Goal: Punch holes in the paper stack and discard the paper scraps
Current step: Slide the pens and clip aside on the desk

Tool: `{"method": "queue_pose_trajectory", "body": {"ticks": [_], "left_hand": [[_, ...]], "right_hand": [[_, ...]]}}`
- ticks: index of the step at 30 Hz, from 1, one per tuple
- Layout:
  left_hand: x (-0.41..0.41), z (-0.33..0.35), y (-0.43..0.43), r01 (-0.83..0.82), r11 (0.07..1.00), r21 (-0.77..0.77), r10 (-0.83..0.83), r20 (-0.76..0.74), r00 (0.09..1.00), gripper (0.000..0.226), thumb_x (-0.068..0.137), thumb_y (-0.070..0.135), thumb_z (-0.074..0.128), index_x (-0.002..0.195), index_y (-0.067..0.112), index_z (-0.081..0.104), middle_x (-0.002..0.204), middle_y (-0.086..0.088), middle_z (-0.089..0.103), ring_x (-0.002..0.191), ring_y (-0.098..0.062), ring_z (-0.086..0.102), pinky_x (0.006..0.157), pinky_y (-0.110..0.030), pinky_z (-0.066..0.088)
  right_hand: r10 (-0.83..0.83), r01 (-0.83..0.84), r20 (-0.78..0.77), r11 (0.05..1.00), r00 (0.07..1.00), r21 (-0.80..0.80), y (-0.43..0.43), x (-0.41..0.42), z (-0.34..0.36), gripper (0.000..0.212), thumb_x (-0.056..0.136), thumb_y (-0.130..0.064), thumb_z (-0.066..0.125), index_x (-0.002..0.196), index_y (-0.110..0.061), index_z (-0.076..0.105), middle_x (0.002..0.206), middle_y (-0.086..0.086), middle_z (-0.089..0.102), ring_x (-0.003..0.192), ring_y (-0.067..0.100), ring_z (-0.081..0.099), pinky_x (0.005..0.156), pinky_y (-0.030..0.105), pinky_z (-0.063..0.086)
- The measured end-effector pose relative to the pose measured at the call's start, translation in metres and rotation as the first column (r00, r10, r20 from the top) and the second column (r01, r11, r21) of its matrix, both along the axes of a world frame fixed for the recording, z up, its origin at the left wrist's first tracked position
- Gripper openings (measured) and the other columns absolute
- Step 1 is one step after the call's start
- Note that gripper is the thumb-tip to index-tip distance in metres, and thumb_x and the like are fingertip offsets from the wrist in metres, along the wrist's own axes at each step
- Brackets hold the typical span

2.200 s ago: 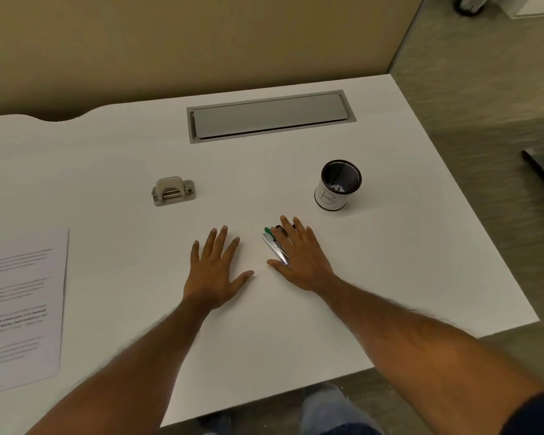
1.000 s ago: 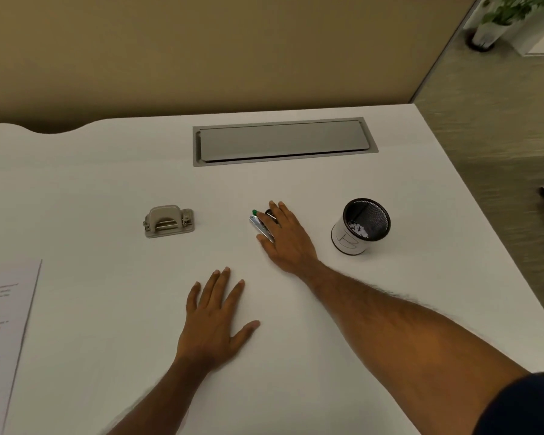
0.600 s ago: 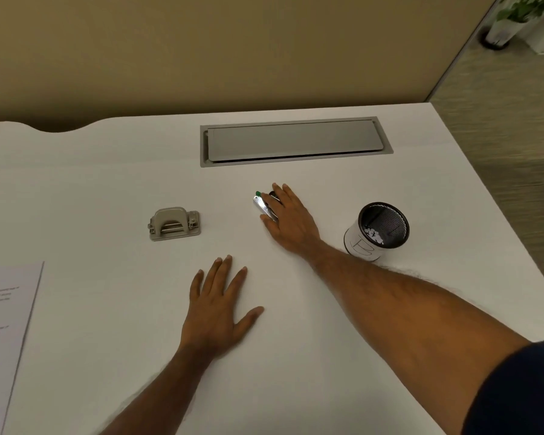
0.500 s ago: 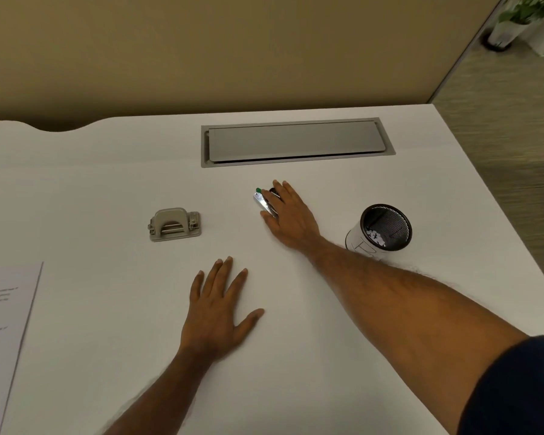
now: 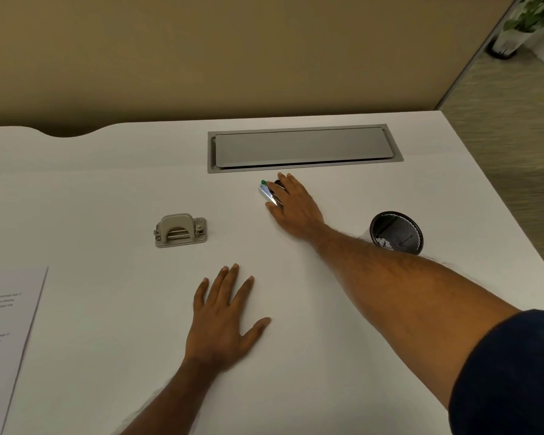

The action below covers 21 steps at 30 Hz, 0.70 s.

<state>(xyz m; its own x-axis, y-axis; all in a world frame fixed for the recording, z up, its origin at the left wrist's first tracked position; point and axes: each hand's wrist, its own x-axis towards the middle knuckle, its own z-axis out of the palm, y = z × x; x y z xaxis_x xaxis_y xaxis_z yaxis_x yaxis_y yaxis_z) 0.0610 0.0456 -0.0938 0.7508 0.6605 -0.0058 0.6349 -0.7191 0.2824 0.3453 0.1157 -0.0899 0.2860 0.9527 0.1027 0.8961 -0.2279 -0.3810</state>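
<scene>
Resting my right hand [image 5: 296, 205] flat over small shiny clips [image 5: 267, 193] to shift them, left hand [image 5: 223, 318] splayed empty, punch [image 5: 181, 230] left of both.

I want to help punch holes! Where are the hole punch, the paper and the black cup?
Grey metal hole punch [image 5: 181, 230]: head view, on its lever top.
White printed paper stack [image 5: 5, 334]: head view, on the top sheet.
Black mesh cup [image 5: 398, 231]: head view, on its inside wall.

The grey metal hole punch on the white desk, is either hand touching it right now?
No, the grey metal hole punch sits alone on the white desk, with the left hand flat nearer the person and the right hand off to its right.
</scene>
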Motion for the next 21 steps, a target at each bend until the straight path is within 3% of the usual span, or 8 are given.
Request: {"method": "queue_pose_trajectory", "body": {"ticks": [7,21], "left_hand": [[0.000,-0.001,0.000,0.000,1.000,0.011,0.001,-0.018,1.000,0.075,0.089,0.072,0.034,0.148,0.026,0.038,0.162,-0.005,0.022,0.150,-0.021,0.014,0.119,-0.052,0.015],[-0.009,0.017,-0.001,0.011,0.999,-0.033,-0.015,-0.125,0.992,0.081,0.088,0.072,0.020,0.153,0.024,0.027,0.163,-0.009,0.013,0.151,-0.026,0.011,0.120,-0.049,0.008]], "right_hand": [[-0.014,0.018,0.084,0.999,0.996,-0.044,-0.005,-0.002,0.008,0.066,0.093,-0.055,0.045,0.146,-0.016,0.036,0.156,0.010,0.029,0.146,0.030,0.020,0.119,0.048,0.013],[0.009,-0.002,0.089,0.997,0.996,-0.079,-0.081,-0.050,0.036,0.071,0.094,-0.058,0.039,0.151,-0.017,0.024,0.160,0.010,0.017,0.149,0.027,0.010,0.122,0.044,0.006]]}}
